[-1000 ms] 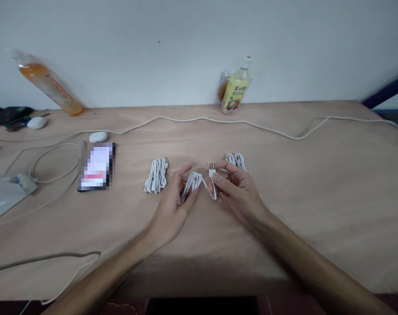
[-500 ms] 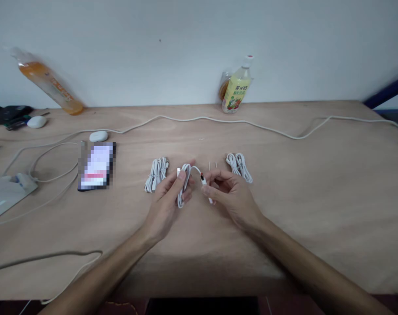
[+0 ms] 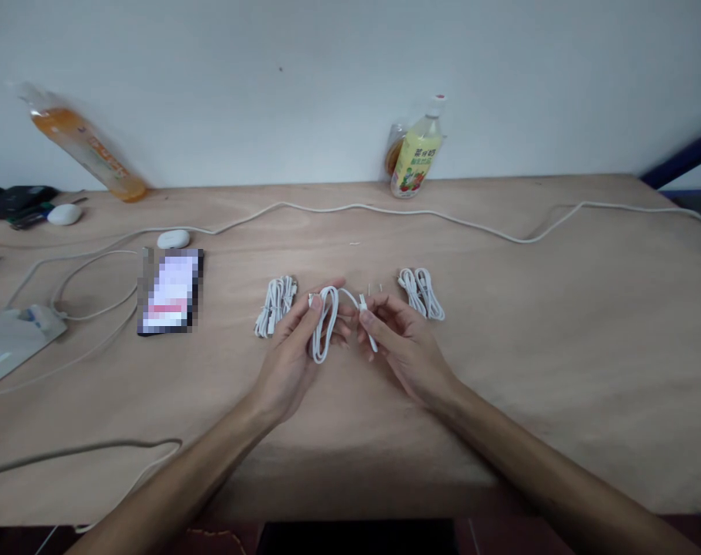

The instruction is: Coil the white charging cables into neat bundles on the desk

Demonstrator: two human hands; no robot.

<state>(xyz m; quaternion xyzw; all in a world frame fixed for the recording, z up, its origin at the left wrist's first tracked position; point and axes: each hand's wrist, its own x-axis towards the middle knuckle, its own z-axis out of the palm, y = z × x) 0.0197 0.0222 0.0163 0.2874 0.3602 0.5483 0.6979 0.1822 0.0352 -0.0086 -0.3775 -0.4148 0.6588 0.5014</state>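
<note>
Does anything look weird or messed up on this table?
Yes, the phone on the left: blocky squares blur most of it. The orange bottle at the back left also looks tilted, though the camera may exaggerate that. I see no spill.

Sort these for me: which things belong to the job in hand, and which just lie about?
In the job:
white cable, held in left hand and right hand
left cable bundle, likely
right cable bundle, likely

Lying about, seemingly:
phone
orange bottle
yellow bottle
long white cord
</note>
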